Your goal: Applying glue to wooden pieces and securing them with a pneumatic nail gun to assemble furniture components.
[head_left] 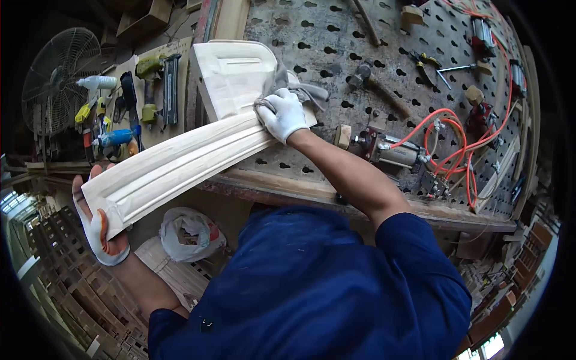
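Note:
A long pale wooden piece (186, 159) with grooved moulding lies slanted, its right end over the perforated metal bench (264, 163) and its left end out past the bench edge. At that left end is my left hand (102, 231), in a white and orange glove; its thumb lies over the front and its fingers reach round the end. My right hand (284, 115), in a white glove, is closed on a grey cloth (309, 93) and presses it onto the piece's right end. Behind this stands a wider pale wooden part (231, 72) with a rounded corner; whether the two are joined is unclear.
On the bench lie a hammer (384, 90), pliers (427, 66), pneumatic cylinders (399, 153) and looped orange hoses (459, 135). A side board at the left bears a nail gun (171, 90) and bottles (114, 138), near a fan (60, 78). A white plastic bag (180, 240) sits below.

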A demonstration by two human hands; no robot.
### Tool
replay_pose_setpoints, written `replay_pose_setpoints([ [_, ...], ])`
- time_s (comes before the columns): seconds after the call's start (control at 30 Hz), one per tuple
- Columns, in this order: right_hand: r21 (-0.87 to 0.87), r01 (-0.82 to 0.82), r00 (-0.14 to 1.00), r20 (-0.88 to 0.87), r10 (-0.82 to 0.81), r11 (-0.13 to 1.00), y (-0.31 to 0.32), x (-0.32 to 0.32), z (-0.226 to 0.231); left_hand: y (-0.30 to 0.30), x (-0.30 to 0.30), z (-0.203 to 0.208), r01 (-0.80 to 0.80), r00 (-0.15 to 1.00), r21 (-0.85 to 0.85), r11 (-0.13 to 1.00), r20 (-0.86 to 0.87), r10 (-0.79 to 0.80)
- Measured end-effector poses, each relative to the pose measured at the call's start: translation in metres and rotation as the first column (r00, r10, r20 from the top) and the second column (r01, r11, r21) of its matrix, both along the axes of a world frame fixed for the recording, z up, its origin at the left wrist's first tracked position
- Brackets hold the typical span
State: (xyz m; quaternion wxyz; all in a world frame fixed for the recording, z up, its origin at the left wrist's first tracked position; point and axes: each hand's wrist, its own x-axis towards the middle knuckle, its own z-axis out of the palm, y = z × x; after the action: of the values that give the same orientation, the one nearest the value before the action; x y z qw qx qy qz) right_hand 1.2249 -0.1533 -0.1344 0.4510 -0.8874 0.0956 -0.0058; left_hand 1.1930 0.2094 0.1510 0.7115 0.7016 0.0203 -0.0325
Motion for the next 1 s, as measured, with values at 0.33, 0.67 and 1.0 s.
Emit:
replay_pose_setpoints([
  [0.33,0.123,0.043,0.946,0.314,-0.08,0.992,0.037,-0.005,0.011,0.01,-0.003,-0.001,0.17,0.984,-0.06,0.984,0.073,-0.165],
  [0.67,0.025,0.104,0.937,0.333,-0.106,0.994,0.053,-0.014,-0.01,0.037,-0.027,-0.013,0.142,0.99,-0.095,0.985,0.033,-0.14],
  [1.0,0.047,0.106,0.952,0.284,-0.116,0.993,0.058,-0.011,-0.023,0.06,-0.041,-0.031,0.116,0.993,-0.119,0.986,0.013,-0.116],
])
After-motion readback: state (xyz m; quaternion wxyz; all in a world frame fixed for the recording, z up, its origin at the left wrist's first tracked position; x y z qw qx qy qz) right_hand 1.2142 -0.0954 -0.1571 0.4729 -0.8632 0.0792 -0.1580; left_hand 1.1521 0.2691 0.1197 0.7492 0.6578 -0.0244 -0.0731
